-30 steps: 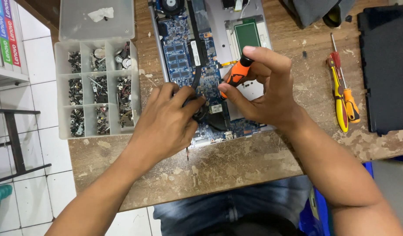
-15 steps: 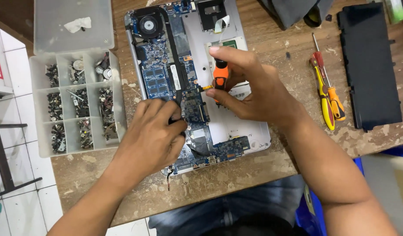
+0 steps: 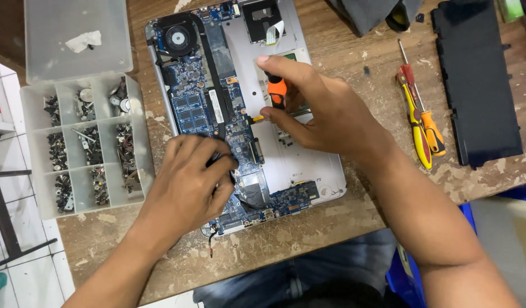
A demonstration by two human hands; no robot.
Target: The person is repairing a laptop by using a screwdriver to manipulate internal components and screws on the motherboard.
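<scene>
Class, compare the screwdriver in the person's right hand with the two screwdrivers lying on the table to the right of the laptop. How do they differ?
The held screwdriver has an orange and black handle; the two lying screwdrivers are yellow, red and orange. The held one is gripped in the right hand over the opened laptop; the two lie untouched on the wooden table, side by side. The held one is mostly hidden; theirs show full length. All are hand screwdrivers.

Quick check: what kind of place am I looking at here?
Probably an electronics repair bench: an opened laptop on a worn wooden table, a compartment box of screws, and spare screwdrivers.
</scene>
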